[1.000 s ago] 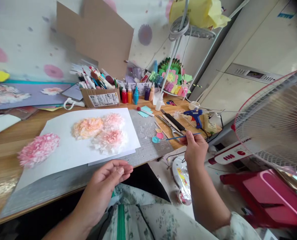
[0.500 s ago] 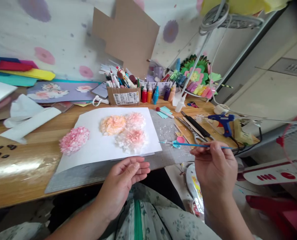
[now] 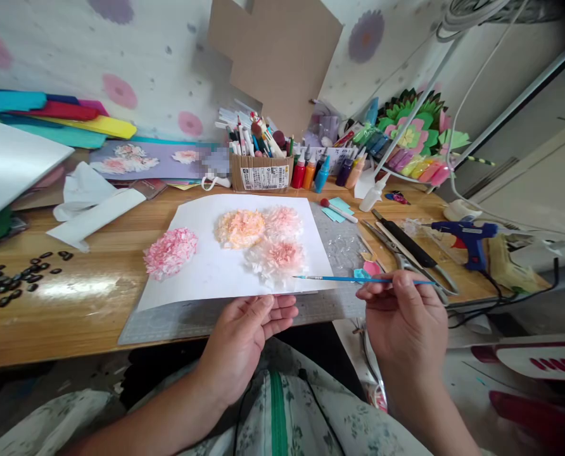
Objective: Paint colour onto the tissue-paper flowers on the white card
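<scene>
Wooden worktop [image 3: 87, 323] across frame, backed by white wall with pink and purple flower print [image 3: 159, 44]. Centre: white paper sheet [image 3: 216, 278] bearing orange ruffled flower [image 3: 241, 229], pale pink ruffled flower [image 3: 284, 223] and white ruffled flower with pink centre [image 3: 280, 256]. Left of centre: deep-pink ruffled flower [image 3: 171, 253] at sheet's edge. Lower right: right hand [image 3: 406, 316], thumb and fingers clamped on slim blue-handled paintbrush [image 3: 349, 278], tip leftward at white flower's lower edge, contact unclear. Lower centre: left hand [image 3: 254, 339], palm upturned, fingers slightly apart, near sheet's front edge.
</scene>
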A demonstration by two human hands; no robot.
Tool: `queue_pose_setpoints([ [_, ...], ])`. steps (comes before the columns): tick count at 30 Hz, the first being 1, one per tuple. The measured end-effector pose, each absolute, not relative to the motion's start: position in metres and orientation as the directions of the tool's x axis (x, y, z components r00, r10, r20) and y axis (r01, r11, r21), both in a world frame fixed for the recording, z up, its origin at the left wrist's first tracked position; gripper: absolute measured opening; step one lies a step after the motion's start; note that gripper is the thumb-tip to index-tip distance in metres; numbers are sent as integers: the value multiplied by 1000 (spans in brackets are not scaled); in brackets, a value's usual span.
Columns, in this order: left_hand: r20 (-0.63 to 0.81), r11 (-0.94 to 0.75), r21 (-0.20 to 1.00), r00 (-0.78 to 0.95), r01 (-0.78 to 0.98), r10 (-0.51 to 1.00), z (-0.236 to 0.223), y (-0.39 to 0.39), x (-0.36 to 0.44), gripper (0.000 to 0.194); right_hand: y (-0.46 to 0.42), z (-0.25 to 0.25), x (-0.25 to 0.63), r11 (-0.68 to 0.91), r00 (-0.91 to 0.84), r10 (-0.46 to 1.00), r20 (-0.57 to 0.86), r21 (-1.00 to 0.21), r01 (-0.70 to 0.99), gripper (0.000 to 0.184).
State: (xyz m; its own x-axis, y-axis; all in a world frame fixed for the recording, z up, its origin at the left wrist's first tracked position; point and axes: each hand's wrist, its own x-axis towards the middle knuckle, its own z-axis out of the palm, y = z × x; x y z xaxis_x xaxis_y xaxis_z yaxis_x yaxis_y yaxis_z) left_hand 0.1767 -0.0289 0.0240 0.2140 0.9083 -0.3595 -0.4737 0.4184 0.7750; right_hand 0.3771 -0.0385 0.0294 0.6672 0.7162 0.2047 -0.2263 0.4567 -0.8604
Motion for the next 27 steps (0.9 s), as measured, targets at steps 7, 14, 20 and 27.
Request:
queue_pose_setpoints([
  [7, -345, 408, 817, 221, -407, 912, 23, -31, 172, 39, -32, 36, 370, 481, 684, 685, 252, -861, -164, 34],
  [14, -232, 295, 936, 294, -191, 927, 14, -40, 162, 25, -23, 46, 366, 489, 696, 659, 285, -865, -108, 33],
  [20, 54, -60, 998, 226, 19, 973, 12, -39, 143, 13, -19, 47, 364, 493, 705, 655, 272, -861, -125, 34],
  [27, 248, -263, 952, 114, 155, 962, 6, -36, 128, 26, -16, 48, 368, 511, 735, 634, 240, -843, -166, 38],
])
